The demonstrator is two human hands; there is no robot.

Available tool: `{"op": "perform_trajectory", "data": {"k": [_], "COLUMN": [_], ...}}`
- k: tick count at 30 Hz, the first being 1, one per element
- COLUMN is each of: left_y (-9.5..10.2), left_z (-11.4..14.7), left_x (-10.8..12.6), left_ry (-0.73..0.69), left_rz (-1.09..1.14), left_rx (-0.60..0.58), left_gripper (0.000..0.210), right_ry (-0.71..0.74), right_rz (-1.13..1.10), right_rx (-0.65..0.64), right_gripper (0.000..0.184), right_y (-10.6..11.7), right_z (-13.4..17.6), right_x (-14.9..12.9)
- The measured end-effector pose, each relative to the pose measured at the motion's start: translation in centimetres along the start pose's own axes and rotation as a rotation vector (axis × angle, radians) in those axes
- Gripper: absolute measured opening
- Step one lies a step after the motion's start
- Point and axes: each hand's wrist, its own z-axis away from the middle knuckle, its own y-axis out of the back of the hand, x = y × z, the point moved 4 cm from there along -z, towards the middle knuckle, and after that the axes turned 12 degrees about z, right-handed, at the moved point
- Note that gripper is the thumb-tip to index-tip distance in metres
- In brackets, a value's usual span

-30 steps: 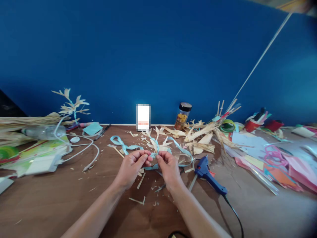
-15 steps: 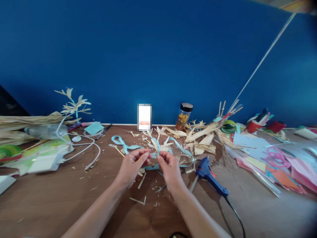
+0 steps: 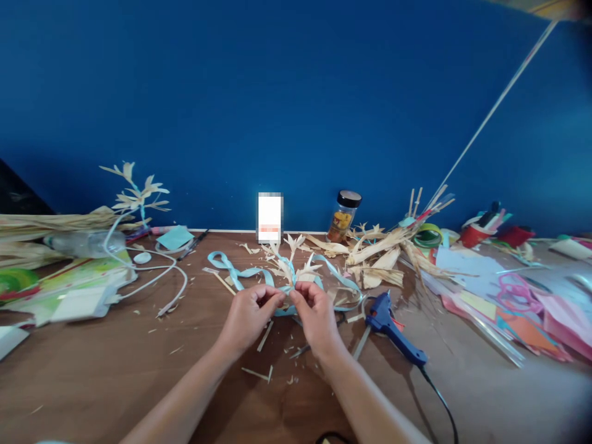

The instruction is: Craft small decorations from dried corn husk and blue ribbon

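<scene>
Close together over the middle of the desk, both hands are closed in pinches. My left hand (image 3: 250, 317) grips a light blue ribbon (image 3: 252, 271), whose loose length curls over the desk behind the fingers. Between the thumb and fingers of my right hand (image 3: 319, 317) is the stem of a pale dried-husk flower (image 3: 295, 246), standing upright with pointed petals. Blue ribbon is wrapped along that stem. The fingertips nearly touch each other and hide the lower end of the stem.
A blue glue gun (image 3: 393, 330) lies right of my right hand, its cord running forward. Behind are a black-lidded jar (image 3: 345, 216) and dried husks (image 3: 379, 256). Another husk-flower spray (image 3: 141, 194), a plastic bottle (image 3: 83, 243) and white cable (image 3: 185, 287) are left. Coloured papers (image 3: 522, 333) lie right.
My left hand has moved slightly right, and its fingers have closed into a tighter pinch beside my right fingertips. The right hand and the flower have barely moved.
</scene>
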Motion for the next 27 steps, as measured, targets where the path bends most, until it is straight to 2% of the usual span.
{"op": "perform_trajectory", "data": {"k": [6,13,18,22,27], "left_y": [0.2,-0.1,-0.5,0.0,0.2], "left_z": [0.2,0.4,0.8,0.4,0.2], "left_x": [0.1,0.7,1.5,0.9,0.0], "left_ry": [-0.036,-0.120,-0.188,-0.095,-0.006], "left_rz": [-0.139,-0.228,-0.160,-0.048,0.182], "left_rx": [0.049,0.043,0.023,0.045,0.043], "left_gripper": [0.019,0.018,0.017,0.015,0.016], "right_ry": [0.017,0.039,-0.002,-0.019,-0.046], "right_rz": [0.059,0.078,0.037,-0.002,-0.066], "right_rx": [-0.009,-0.025,-0.034,0.020,-0.008], "right_gripper": [0.016,0.015,0.018,0.021,0.020], "right_y": [0.0,-0.1,0.2,0.4,0.0], "right_z": [0.2,0.2,-0.4,-0.5,-0.4], "right_x": [-0.5,-0.3,0.4,0.8,1.1]}}
